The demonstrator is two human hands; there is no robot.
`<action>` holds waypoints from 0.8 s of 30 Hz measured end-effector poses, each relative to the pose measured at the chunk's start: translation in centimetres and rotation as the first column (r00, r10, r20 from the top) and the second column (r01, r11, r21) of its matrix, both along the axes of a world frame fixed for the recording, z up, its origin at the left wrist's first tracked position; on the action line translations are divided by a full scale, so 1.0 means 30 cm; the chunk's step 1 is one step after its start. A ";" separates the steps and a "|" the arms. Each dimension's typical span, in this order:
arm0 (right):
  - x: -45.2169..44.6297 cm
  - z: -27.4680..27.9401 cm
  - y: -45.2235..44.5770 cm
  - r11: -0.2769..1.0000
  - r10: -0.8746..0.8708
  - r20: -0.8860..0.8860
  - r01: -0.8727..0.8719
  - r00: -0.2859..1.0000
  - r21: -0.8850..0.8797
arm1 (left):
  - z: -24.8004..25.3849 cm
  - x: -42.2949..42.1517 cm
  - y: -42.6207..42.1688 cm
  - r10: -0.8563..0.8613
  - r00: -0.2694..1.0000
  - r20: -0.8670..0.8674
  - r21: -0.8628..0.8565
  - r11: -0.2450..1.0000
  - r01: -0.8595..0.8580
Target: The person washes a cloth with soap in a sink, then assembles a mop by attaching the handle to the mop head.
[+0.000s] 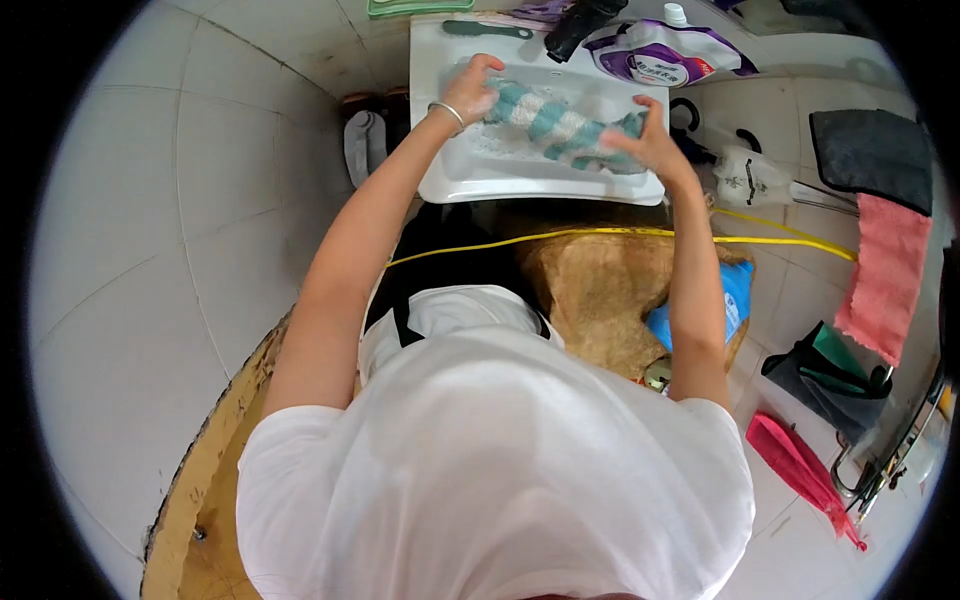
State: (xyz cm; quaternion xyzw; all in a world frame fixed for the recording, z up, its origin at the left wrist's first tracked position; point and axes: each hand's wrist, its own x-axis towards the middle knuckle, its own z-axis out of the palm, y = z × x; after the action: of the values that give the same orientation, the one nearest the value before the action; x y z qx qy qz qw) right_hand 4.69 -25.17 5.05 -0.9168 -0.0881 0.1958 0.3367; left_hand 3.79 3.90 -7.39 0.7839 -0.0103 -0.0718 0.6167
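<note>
A wet teal-and-white striped towel (pixel 552 122) stretches across the white sink (pixel 540 188), with suds and water around it. My left hand (pixel 470 92), a bangle on its wrist, grips the towel's left end. At the right end, my right hand (pixel 652 146) has its fingers and thumb around the bunched cloth; it is slightly blurred. Part of the towel's lower edge sags into the basin.
A black faucet (pixel 580 28) hangs over the sink's back edge, beside a purple-and-white pouch (pixel 665 55) and a dark green brush (pixel 488 30). A yellow hose (pixel 560 234) crosses below. Cloths, including a pink towel (pixel 885 275), hang at right.
</note>
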 end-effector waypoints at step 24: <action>-0.041 -0.085 0.085 0.740 -0.254 -0.552 0.527 0.794 0.418 | 0.081 -0.003 0.114 -0.434 0.884 -0.175 0.696 0.580 0.423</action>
State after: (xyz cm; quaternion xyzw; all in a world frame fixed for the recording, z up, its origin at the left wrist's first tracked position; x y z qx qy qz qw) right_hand 3.46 -22.63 2.51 -0.7028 0.1419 0.2955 0.6313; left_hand 3.69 7.32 -4.96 0.9352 -0.1743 -0.2107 0.2251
